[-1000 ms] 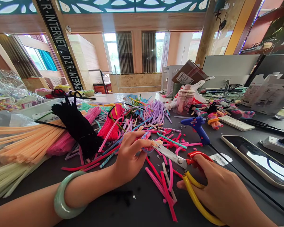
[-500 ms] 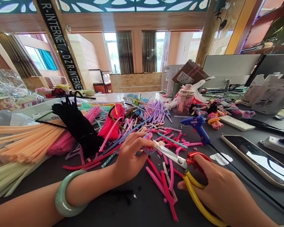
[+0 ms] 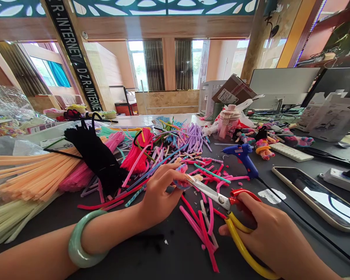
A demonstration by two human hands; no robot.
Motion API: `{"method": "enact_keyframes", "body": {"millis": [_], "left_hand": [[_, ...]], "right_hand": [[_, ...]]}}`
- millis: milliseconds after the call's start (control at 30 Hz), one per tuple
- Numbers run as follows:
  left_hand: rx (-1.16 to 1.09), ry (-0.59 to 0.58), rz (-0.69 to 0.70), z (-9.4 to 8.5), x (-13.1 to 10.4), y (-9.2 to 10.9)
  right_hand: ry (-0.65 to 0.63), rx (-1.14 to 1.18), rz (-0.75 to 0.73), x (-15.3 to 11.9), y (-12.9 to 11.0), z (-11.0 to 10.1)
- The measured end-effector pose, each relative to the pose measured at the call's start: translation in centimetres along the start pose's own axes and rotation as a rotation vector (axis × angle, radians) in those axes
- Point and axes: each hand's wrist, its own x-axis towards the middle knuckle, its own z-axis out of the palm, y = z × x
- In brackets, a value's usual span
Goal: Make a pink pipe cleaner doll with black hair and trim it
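My left hand (image 3: 160, 192), with a green bangle on its wrist, pinches a small fuzzy pink-and-blue pipe-cleaner piece (image 3: 181, 179). Part of that piece is hidden by the fingers. My right hand (image 3: 270, 229) grips scissors (image 3: 211, 192) with one red and one yellow handle. Their blades point left and their tips reach the piece by my left fingertips, beside a peach-coloured bit (image 3: 197, 177). Loose pink pipe cleaners (image 3: 205, 237) lie on the dark table below the blades.
Bundles of black (image 3: 97, 155), peach (image 3: 37, 175) and purple pipe cleaners (image 3: 196, 136) fill the left and back. A blue glue gun (image 3: 242, 155) stands beyond the scissors, its cable running right past a phone (image 3: 317, 196). A pink bottle (image 3: 228, 122) and fuzzy dolls (image 3: 265, 146) are behind.
The scissor blades have shifted slightly at the piece and look closer together. Both hands keep their holds in nearly the same place.
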Motion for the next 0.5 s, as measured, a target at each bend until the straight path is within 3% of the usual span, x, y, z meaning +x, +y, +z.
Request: {"method": "enact_keyframes", "body": {"millis": [500], "left_hand": [[-0.013, -0.008, -0.048, -0.02, 0.27, 0.35]], "right_hand": [[0.076, -0.019, -0.085, 0.41, -0.19, -0.29]]}}
